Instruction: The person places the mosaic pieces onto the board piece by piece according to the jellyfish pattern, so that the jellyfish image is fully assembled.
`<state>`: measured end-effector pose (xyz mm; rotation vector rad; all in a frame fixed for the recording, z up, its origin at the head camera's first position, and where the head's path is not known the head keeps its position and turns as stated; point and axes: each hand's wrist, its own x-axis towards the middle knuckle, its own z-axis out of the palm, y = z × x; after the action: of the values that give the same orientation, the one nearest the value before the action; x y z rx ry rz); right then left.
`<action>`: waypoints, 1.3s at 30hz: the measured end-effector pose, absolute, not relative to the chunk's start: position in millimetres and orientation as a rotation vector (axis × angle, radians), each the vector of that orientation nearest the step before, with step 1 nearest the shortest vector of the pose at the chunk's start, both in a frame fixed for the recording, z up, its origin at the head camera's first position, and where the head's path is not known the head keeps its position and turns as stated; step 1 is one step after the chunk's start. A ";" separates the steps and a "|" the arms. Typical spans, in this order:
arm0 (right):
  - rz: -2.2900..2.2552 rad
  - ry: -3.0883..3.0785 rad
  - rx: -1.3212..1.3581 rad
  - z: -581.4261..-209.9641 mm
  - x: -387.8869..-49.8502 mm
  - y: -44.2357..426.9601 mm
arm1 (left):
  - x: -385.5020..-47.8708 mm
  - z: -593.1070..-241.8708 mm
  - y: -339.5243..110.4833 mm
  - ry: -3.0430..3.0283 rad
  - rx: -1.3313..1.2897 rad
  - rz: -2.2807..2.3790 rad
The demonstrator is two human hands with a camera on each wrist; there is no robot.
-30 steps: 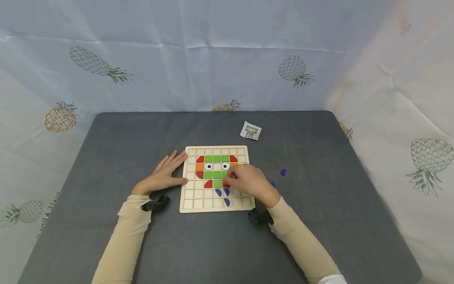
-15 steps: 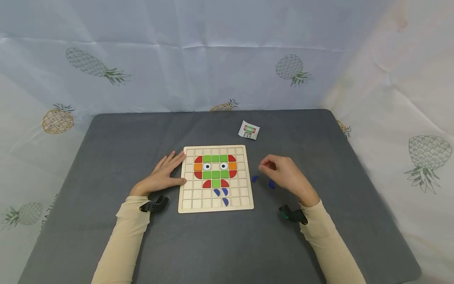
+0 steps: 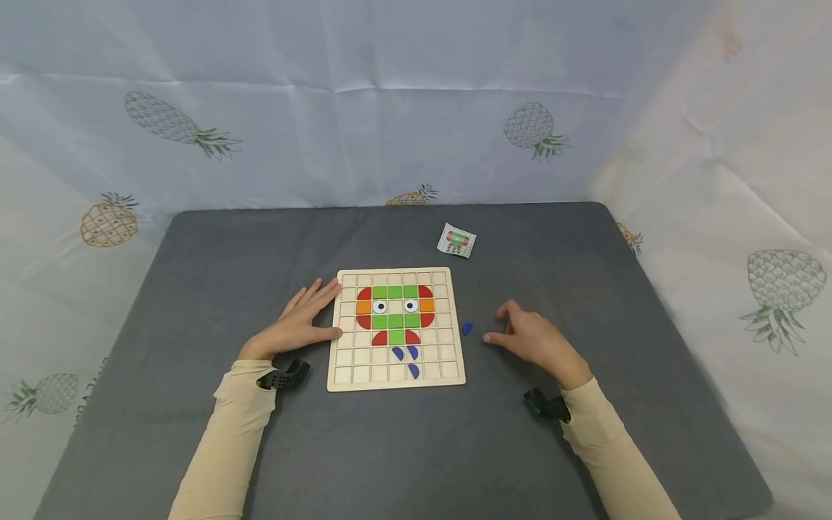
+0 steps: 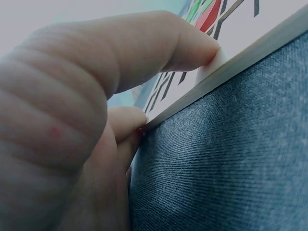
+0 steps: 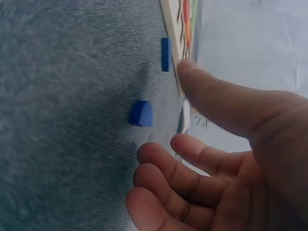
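A square wooden grid board (image 3: 349, 375) bears green squares, red quarter rounds, orange squares and two eye tiles. Three blue half-round pieces (image 3: 414, 371) lie on its lower cells. My left hand (image 3: 289, 328) rests at the board's left side, fingers spread; its thumb (image 4: 192, 48) touches the edge in the left wrist view. Right of the board, my right hand (image 3: 534, 343) hovers with thumb and fingers apart, holding nothing. Between it and the board lies a blue piece (image 3: 466, 328). In the right wrist view, another blue piece (image 5: 140, 113) sits near the fingertips; the hand hides it from the head view.
A small printed card (image 3: 457, 240) with a matching coloured figure lies behind the board, to the right. The dark grey table (image 3: 390, 455) ends at the back against a pineapple-print cloth (image 3: 364, 144).
My right hand has left the board's lower figure and moved right, above the loose blue pieces. Its thumb and fingers have since parted. My left hand stays at the board's edge.
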<state>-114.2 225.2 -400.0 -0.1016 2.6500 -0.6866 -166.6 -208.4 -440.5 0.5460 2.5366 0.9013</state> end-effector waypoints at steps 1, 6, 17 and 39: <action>-0.683 2.647 -0.109 -402.3 -114.2 225.3 | -166.7 -440.3 -208.1 2.537 0.545 0.901; -0.672 2.635 -0.122 -410.2 -113.1 224.3 | -166.9 -440.0 -206.4 2.537 0.533 0.898; -0.689 2.630 -0.224 -407.0 -115.9 222.7 | -165.7 -440.4 -206.3 2.540 0.536 0.910; -1.102 2.550 -0.541 -374.8 -122.5 155.4 | -165.9 -440.7 -207.3 2.536 0.525 0.924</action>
<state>-122.5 155.4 -374.8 -0.5414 2.5501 -1.1021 -165.9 -207.3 -440.7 0.5245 2.5362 0.9235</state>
